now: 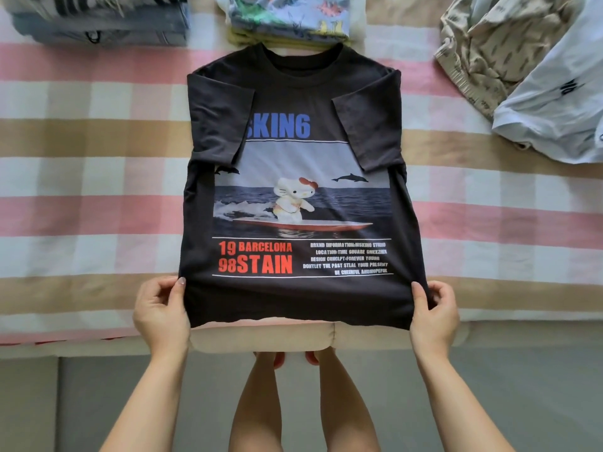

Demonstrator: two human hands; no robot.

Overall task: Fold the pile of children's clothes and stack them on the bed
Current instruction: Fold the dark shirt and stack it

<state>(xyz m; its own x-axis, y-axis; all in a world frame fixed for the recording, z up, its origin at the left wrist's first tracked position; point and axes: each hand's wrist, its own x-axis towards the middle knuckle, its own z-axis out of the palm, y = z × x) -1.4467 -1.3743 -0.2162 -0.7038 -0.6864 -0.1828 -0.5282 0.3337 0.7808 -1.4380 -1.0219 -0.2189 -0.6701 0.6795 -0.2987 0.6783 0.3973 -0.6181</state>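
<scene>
light: bright, even, diffuse; shadows: faint, soft along the T-shirt [293, 102] edges; focus: centre sharp; edges: bed [98, 177] stripes bow, corners slightly soft

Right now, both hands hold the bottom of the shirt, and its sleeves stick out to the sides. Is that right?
Not quite. The left hand and right hand do hold the bottom of the shirt, but its sleeves are folded in over the front, not sticking out to the sides. The head view shows it.
</scene>
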